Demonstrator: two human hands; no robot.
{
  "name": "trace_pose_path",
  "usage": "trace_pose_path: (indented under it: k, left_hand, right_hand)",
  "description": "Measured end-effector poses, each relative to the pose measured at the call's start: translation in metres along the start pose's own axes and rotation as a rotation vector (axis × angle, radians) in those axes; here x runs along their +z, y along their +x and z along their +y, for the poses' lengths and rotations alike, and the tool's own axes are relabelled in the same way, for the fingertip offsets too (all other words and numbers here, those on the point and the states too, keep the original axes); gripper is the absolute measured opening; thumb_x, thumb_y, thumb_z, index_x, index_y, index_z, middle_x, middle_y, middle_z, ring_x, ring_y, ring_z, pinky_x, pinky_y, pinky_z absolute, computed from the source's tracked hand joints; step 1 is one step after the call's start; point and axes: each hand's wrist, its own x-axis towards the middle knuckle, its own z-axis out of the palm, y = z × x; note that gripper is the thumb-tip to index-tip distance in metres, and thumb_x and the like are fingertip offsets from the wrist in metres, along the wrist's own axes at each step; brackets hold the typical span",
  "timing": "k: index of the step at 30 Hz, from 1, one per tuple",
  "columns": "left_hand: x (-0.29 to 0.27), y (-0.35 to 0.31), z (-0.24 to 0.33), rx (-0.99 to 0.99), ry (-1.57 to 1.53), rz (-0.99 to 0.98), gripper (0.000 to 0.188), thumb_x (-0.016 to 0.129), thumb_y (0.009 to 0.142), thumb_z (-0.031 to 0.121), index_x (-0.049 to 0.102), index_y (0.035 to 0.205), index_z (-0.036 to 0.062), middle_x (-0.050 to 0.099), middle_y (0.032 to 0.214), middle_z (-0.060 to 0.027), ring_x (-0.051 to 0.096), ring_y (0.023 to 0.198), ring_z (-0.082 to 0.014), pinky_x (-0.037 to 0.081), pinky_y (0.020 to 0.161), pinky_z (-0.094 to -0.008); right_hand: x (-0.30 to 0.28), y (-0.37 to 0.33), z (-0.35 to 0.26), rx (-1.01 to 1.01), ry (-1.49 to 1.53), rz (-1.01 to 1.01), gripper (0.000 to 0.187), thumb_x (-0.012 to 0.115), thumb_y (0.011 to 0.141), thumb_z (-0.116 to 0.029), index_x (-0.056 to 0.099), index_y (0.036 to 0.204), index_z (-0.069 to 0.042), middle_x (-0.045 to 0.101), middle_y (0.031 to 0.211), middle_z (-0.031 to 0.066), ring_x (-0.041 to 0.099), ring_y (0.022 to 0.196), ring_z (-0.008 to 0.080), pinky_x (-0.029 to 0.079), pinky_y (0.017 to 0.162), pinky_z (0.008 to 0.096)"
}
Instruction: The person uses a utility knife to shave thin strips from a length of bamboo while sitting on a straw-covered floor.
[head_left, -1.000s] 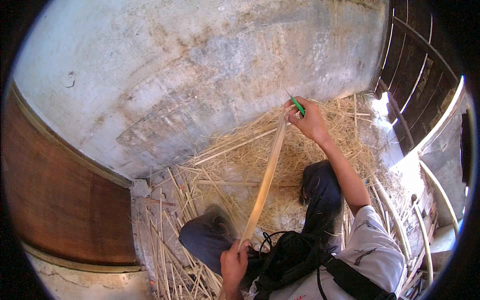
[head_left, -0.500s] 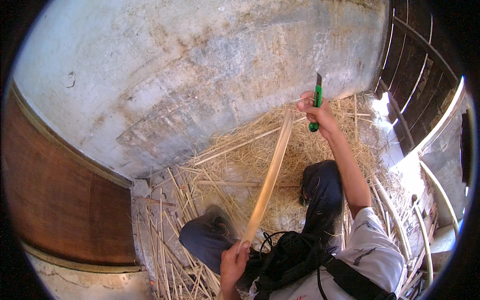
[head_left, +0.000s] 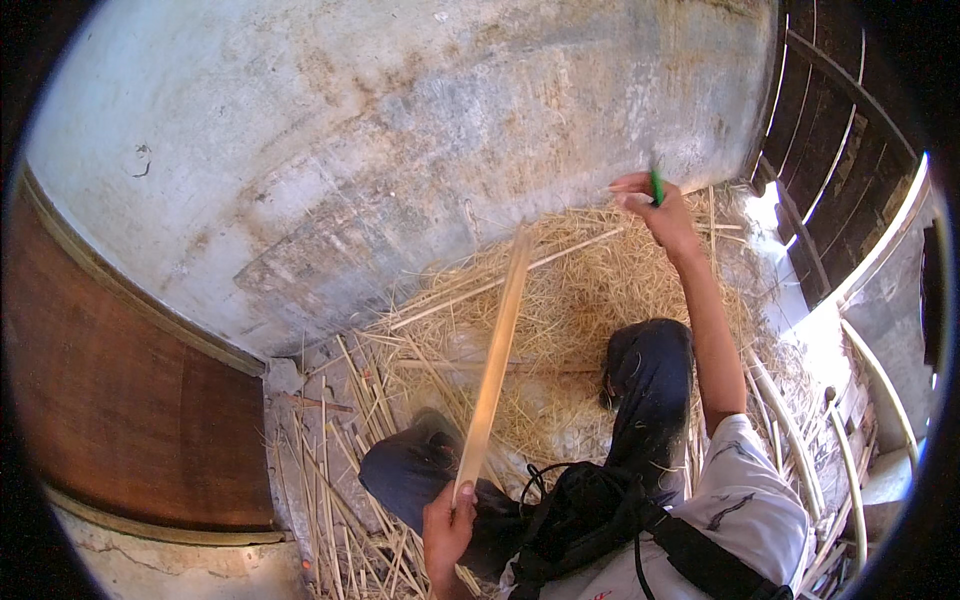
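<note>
My left hand (head_left: 447,528) is closed round the lower end of a long, flat, pale bamboo strip (head_left: 496,355). The strip slants up and away from me over the shavings, and its far end is blurred. Higher up on the right, my right hand (head_left: 668,218) holds a green utility knife (head_left: 656,187) against the palm. The knife's blade is blurred and hard to make out. The thumb and forefinger of that hand reach out to the left, apart from the strip; whether anything thin is between them I cannot tell.
A heap of curly shavings (head_left: 640,285) covers the floor between my bent legs and the stained wall (head_left: 430,130). Several thin split sticks (head_left: 325,500) lie at the lower left, beside a brown wooden panel (head_left: 140,400). Poles (head_left: 790,430) lie at the right.
The strip and my left hand have swung to the left. My right hand has moved slightly up and right, away from the strip's far end, and the knife has turned in it.
</note>
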Motion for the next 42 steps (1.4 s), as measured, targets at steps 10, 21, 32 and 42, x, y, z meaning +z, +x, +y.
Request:
trace_pose_path:
  k: [10,21,32,42]
  left_hand:
    - [0.01,0.01,0.024,0.076,0.072,-0.021,0.031,0.061,0.111,0.027,0.067,0.127,0.0005,0.073,0.09,-0.0208,0.072,0.077,-0.0327,0.055,0.073,-0.0413]
    - [0.015,0.028,0.052,0.159,-0.134,-0.201,0.032,0.064,0.11,0.018,0.065,0.136,-0.0009,0.063,0.079,-0.0098,0.063,0.071,-0.0221,0.053,0.069,-0.0367]
    - [-0.04,0.015,0.03,0.345,0.112,-0.204,0.071,0.087,0.095,0.026,0.054,0.153,0.0032,0.074,0.126,-0.0211,0.073,0.118,-0.0292,0.055,0.102,-0.0406]
    - [-0.06,0.013,0.027,0.071,-0.026,-0.154,0.036,0.068,0.11,0.035,0.073,0.118,0.0008,0.066,0.074,-0.0038,0.06,0.063,-0.0128,0.05,0.059,-0.0314]
  right_hand:
    - [0.06,-0.053,-0.071,0.239,0.083,-0.278,0.035,0.07,0.1,-0.015,0.071,0.133,-0.004,0.08,0.098,0.0075,0.072,0.103,0.0168,0.053,0.099,0.0353]
    - [0.122,-0.141,-0.096,0.39,0.427,-0.57,0.038,0.074,0.105,-0.042,0.077,0.117,-0.006,0.058,0.072,-0.0046,0.051,0.07,0.0073,0.035,0.063,0.0273]
    - [0.099,-0.102,-0.084,0.413,0.559,-0.178,0.035,0.078,0.101,-0.039,0.077,0.094,-0.005,0.067,0.071,0.0005,0.041,0.054,0.005,0.028,0.05,0.0277]
    - [0.059,-0.065,-0.059,0.425,0.682,-0.043,0.035,0.076,0.103,-0.04,0.07,0.105,-0.006,0.066,0.076,-0.0007,0.037,0.052,0.0033,0.026,0.048,0.0245]
